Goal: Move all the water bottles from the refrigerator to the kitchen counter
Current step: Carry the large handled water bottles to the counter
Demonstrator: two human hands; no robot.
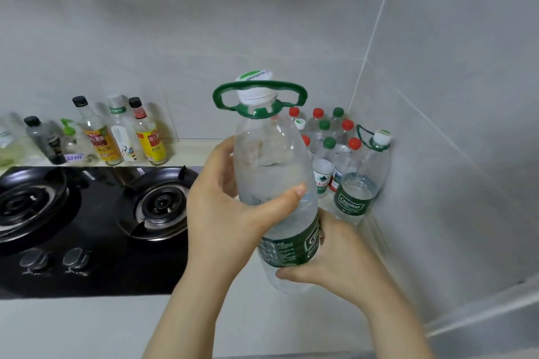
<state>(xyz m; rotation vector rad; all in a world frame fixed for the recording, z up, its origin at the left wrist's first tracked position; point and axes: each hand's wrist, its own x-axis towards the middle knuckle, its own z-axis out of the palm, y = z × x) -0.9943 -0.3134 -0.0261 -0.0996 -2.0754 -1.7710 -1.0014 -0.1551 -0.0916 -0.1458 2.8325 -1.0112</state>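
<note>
I hold a large clear water bottle [271, 172] with a green carry handle, white cap and green label, tilted slightly, above the counter [250, 318]. My left hand [227, 213] wraps its middle from the left, thumb across the front. My right hand [335, 259] cups its lower part from the right. Behind it, in the corner, stand several small water bottles [329, 137] with red and green caps, and another large green-handled bottle [364, 178] against the right wall.
A black two-burner gas hob [96, 213] with two knobs fills the left. Several sauce and oil bottles [116, 134] line the ledge behind it. Grey tiled walls [452, 125] close the back and the right side.
</note>
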